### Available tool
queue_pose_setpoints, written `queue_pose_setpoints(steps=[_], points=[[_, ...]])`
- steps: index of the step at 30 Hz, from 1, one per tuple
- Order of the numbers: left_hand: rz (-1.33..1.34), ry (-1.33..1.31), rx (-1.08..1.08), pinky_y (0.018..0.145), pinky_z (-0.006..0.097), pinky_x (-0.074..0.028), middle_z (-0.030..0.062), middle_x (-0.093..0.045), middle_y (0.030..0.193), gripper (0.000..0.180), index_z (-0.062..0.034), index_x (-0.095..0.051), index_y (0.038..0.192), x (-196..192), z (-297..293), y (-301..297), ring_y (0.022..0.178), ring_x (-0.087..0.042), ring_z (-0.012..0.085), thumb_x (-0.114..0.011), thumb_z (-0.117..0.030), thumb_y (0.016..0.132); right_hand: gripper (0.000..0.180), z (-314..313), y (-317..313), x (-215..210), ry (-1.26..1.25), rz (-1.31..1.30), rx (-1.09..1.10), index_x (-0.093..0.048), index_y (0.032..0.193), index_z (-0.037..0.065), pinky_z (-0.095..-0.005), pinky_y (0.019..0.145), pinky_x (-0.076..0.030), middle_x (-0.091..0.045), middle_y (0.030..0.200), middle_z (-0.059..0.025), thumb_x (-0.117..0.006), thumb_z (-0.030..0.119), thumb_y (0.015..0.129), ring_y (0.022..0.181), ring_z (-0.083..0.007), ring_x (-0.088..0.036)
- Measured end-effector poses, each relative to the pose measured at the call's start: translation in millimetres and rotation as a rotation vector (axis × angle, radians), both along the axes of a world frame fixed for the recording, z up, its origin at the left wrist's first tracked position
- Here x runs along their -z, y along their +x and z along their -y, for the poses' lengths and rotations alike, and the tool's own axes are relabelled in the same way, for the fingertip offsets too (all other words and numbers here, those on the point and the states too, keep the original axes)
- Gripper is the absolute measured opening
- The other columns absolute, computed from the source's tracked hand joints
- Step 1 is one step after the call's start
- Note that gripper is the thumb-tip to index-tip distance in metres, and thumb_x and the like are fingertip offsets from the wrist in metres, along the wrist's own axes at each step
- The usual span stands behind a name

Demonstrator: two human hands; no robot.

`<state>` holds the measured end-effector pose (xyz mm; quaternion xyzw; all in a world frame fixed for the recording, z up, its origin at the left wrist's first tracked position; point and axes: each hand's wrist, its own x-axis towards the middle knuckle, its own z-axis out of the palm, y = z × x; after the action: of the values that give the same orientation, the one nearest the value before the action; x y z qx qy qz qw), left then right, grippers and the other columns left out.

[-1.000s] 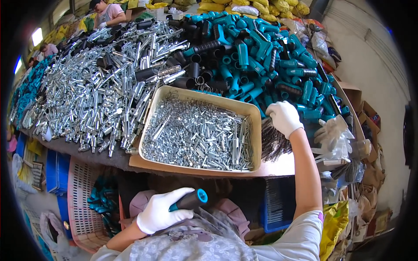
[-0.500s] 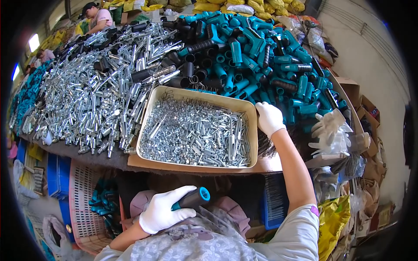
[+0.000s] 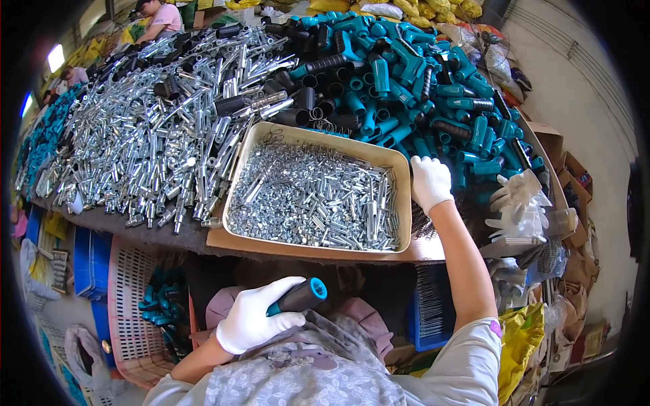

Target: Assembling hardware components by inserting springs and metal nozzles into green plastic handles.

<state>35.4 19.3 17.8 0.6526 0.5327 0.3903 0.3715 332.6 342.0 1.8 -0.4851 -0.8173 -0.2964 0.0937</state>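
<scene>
My left hand [image 3: 254, 318], in a white glove, is closed around a black cylindrical handle [image 3: 298, 298] with a teal, hollow end. It is held in front of my body, below the table edge. Across the table, my gloved right hand [image 3: 431, 181] rests at the far right corner of a cream tray [image 3: 318, 245], beside its rim. Its fingers are curled and their tips are hidden. Small metal pins and bits [image 3: 318, 196] fill the tray, with thin springs in its far left corner. Dark coil springs [image 3: 424, 223] lie under my right wrist.
Shiny metal shafts [image 3: 135, 149] heap up on the left; teal and black tool housings [image 3: 406, 81] pile up behind the tray. White gloves [image 3: 520, 203] lie at the right edge. Below are a pink basket [image 3: 132, 304] and a blue crate [image 3: 430, 318]. Another person [image 3: 162, 20] sits far left.
The view has shifted slightly, so the table and tray appear a little higher and farther right. My left hand still grips the handle; my right hand stays by the tray corner.
</scene>
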Motion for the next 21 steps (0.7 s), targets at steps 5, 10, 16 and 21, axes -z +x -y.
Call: queue_pose_setpoints(steps=[5, 10, 16, 21], points=[[-0.004, 0.083, 0.022, 0.080, 0.032, -0.054, 0.0188, -0.070, 0.102, 0.061, -0.0022, -0.057, 0.130, 3, -5, 6, 0.091, -0.072, 0.0253, -0.080, -0.034, 0.082, 0.014, -5, -7, -2, -0.004, 0.003, 0.041, -0.062, 0.092, 0.011, -0.0410, 0.073, -0.054, -0.064, 0.092, -0.0131, -0.065, 0.016, 0.079, 0.089, -0.0326, -0.064], [-0.009, 0.043, -0.003, 0.081, 0.033, -0.054, 0.0193, -0.070, 0.103, 0.061, -0.0022, -0.058, 0.130, -2, -2, 2, 0.092, -0.072, 0.0266, -0.080, -0.032, 0.081, 0.012, -4, 2, -20, -0.003, -0.530, 0.087, -0.060, 0.087, 0.006, -0.0492, 0.071, -0.053, -0.068, 0.086, -0.0178, -0.060, 0.018, 0.086, 0.078, -0.0396, -0.066], [0.014, -0.022, -0.069, 0.082, 0.033, -0.054, 0.0196, -0.070, 0.103, 0.063, -0.0015, -0.057, 0.130, 1, -10, -10, 0.094, -0.072, 0.0273, -0.080, -0.034, 0.081, 0.017, 140, -61, -71, -0.698, -0.907, -0.583, -0.070, 0.099, 0.005, -0.0365, 0.073, -0.054, -0.069, 0.086, -0.0087, -0.067, 0.006, 0.082, 0.077, -0.0252, -0.067], [-0.073, 0.129, -0.010, 0.077, 0.034, -0.055, 0.0197, -0.070, 0.102, 0.068, -0.0013, -0.060, 0.127, -3, -20, -21, 0.089, -0.072, 0.0309, -0.081, -0.044, 0.078, 0.025, 190, -80, -72, -0.857, -0.820, -0.817, -0.070, 0.102, 0.004, -0.0372, 0.068, -0.054, -0.069, 0.085, -0.0123, -0.071, 0.000, 0.077, 0.076, -0.0299, -0.068]])
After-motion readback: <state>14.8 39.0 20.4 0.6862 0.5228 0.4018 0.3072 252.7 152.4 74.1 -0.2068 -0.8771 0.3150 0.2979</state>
